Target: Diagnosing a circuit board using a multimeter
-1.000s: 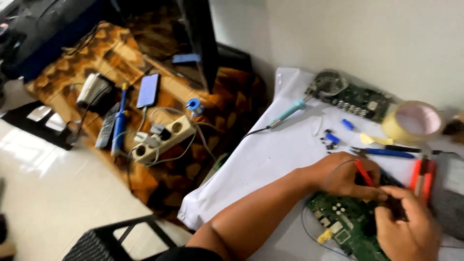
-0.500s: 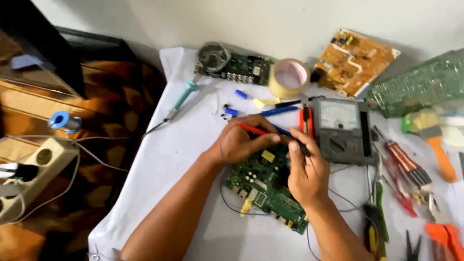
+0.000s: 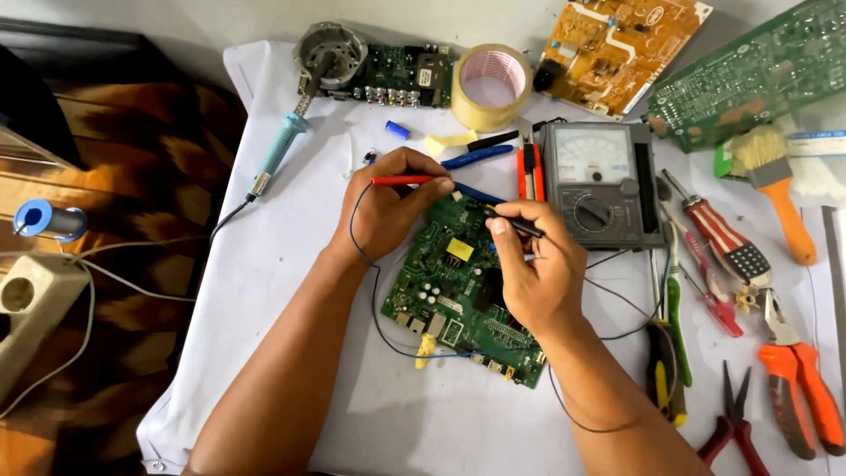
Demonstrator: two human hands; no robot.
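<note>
A green circuit board (image 3: 449, 295) lies on the white sheet (image 3: 291, 264) in front of me. My left hand (image 3: 392, 211) grips a red meter probe (image 3: 401, 181), its tip pointing right toward the board's top edge. My right hand (image 3: 533, 264) pinches a black meter probe (image 3: 511, 222) and rests on the board, the tip touching near the upper middle. A grey analog multimeter (image 3: 599, 185) sits just right of my hands, thin leads running from it under my right wrist.
A soldering iron (image 3: 282, 145) lies at the upper left beside a tape roll (image 3: 491, 86) and further circuit boards (image 3: 617, 53). Screwdrivers (image 3: 718, 238), a brush (image 3: 775, 198) and pliers (image 3: 797, 388) lie at the right. A solder spool (image 3: 48, 219) and power strip (image 3: 31, 308) sit off the sheet, left.
The view swung from the floor on the left onto the worktable and centred over the board. Both hands stayed on the board with their probes.
</note>
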